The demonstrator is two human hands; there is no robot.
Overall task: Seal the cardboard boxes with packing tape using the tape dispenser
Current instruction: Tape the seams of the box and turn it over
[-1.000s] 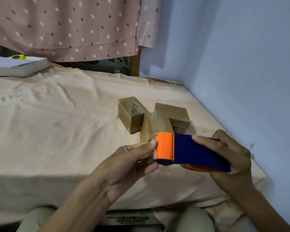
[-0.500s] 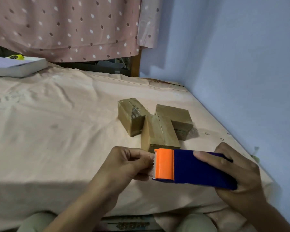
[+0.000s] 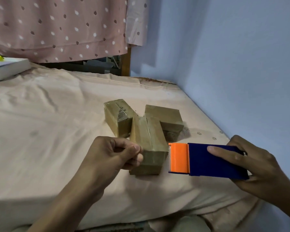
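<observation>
The bed point(image 3: 49, 131) fills the view under its beige sheet. At its centre sit three cardboard boxes point(image 3: 147, 136), touching, already wrapped in tape. At four o'clock from them, just beside the nearest box, the right hand point(image 3: 256, 166) grips the blue-and-orange tape dispenser point(image 3: 206, 160), fingers clamped round its body. At eight o'clock the left hand point(image 3: 114, 154) has its fingers curled together against the nearest box; whether they pinch anything, I cannot tell.
</observation>
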